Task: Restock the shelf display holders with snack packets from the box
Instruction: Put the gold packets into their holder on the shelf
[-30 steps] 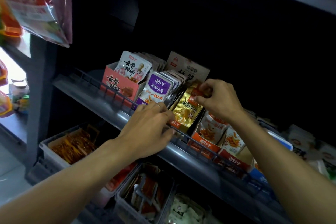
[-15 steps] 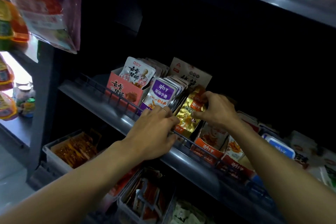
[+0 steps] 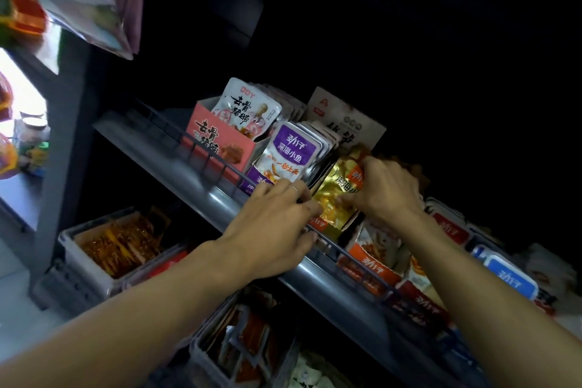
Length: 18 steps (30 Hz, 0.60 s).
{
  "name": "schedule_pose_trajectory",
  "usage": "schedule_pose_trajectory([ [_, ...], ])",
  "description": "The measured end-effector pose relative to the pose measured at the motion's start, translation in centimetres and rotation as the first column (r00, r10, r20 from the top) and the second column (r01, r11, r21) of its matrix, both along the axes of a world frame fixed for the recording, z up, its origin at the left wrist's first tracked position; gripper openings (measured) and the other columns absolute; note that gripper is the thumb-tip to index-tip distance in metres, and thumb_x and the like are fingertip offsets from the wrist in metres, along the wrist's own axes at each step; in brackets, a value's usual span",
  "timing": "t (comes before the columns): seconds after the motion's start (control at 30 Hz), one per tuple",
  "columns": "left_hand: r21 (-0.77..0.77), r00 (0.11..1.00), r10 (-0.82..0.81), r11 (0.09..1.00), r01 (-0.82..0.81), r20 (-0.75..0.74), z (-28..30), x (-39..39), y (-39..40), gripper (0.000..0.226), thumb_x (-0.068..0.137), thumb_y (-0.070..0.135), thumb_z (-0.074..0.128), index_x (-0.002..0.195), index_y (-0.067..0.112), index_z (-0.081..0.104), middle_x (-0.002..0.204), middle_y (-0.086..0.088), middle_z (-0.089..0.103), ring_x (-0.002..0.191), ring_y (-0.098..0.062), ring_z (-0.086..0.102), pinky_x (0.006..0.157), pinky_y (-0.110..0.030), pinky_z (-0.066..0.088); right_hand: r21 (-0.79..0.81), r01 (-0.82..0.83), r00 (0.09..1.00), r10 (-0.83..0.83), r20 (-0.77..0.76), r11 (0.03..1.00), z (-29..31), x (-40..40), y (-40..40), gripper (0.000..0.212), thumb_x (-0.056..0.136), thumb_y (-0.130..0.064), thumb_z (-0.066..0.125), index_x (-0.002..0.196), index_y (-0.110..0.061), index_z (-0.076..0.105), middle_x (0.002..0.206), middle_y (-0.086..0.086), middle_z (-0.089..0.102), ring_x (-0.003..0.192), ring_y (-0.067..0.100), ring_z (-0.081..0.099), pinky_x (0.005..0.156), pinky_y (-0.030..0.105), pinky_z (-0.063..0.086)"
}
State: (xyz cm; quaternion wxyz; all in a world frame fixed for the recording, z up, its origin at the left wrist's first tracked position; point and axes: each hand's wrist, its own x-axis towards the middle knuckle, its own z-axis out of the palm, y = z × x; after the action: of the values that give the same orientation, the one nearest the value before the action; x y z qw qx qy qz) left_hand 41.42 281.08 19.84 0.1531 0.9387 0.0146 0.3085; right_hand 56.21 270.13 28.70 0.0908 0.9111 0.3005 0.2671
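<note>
We counted two hands, a left hand (image 3: 271,224) and a right hand (image 3: 385,189), and one ring (image 3: 294,189) on the left. One gold snack packet (image 3: 335,195) showed in front. One pink display box (image 3: 220,142) stood on the single grey shelf (image 3: 195,173). Below sat two grey bins, one (image 3: 91,264) left and one (image 3: 204,359) lower. The purple packets (image 3: 288,154) overlapped too tightly to count.

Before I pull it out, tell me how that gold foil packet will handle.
The gold foil packet is probably floppy: its face is creased where the right hand pinches it. The shiny film looks slippery. It seems light, since a fingertip grip holds it. The left hand rests at its lower edge.
</note>
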Motion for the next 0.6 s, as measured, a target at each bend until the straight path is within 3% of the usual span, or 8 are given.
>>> schedule_pose_trajectory([
  [0.27, -0.002, 1.0, 0.001, 1.0, -0.001, -0.006, 0.17, -0.11, -0.07, 0.041, 0.095, 0.043, 0.05, 0.134, 0.03, 0.051, 0.131, 0.007, 0.044, 0.124, -0.014, 0.036, 0.106, -0.038, 0.029, -0.038, -0.001, 0.988, 0.006, 0.155, 0.999, -0.17, -0.47, 0.37, 0.059, 0.076, -0.055, 0.077, 0.111, -0.016, 0.049, 0.084, 0.001, 0.045, 0.074, 0.021, 0.053, 0.073, 0.04, 0.052],
  [0.43, -0.01, 1.0, -0.005, 1.0, 0.005, -0.011, 0.24, -0.18, -0.12, 0.044, 0.095, 0.041, 0.052, 0.137, 0.028, 0.05, 0.132, 0.006, 0.043, 0.126, -0.014, 0.036, 0.108, -0.037, 0.027, -0.06, -0.023, 0.985, 0.032, 0.167, 0.998, -0.43, -0.08, 0.26, 0.065, 0.077, -0.055, 0.074, 0.122, -0.018, 0.045, 0.101, 0.004, 0.056, 0.088, 0.023, 0.057, 0.088, 0.044, 0.047],
  [0.53, -0.003, 1.0, -0.007, 1.0, 0.007, -0.019, 0.23, -0.19, -0.05, 0.047, 0.095, 0.041, 0.052, 0.141, 0.028, 0.047, 0.133, 0.006, 0.042, 0.127, -0.014, 0.034, 0.108, -0.036, 0.026, -0.014, -0.045, 0.992, 0.046, 0.115, 0.999, -0.29, 0.06, 0.02, 0.071, 0.075, -0.057, 0.076, 0.126, -0.018, 0.044, 0.101, 0.004, 0.055, 0.088, 0.023, 0.057, 0.085, 0.045, 0.049],
  [0.6, 0.001, 1.0, -0.006, 1.0, 0.006, -0.026, 0.28, -0.18, -0.04, 0.049, 0.096, 0.041, 0.051, 0.142, 0.029, 0.045, 0.133, 0.006, 0.042, 0.127, -0.013, 0.034, 0.108, -0.036, 0.026, 0.003, -0.046, 0.996, 0.046, 0.08, 0.999, -0.05, -0.02, -0.19, 0.073, 0.076, -0.057, 0.075, 0.129, -0.018, 0.044, 0.095, 0.001, 0.05, 0.082, 0.02, 0.052, 0.074, 0.037, 0.049],
])
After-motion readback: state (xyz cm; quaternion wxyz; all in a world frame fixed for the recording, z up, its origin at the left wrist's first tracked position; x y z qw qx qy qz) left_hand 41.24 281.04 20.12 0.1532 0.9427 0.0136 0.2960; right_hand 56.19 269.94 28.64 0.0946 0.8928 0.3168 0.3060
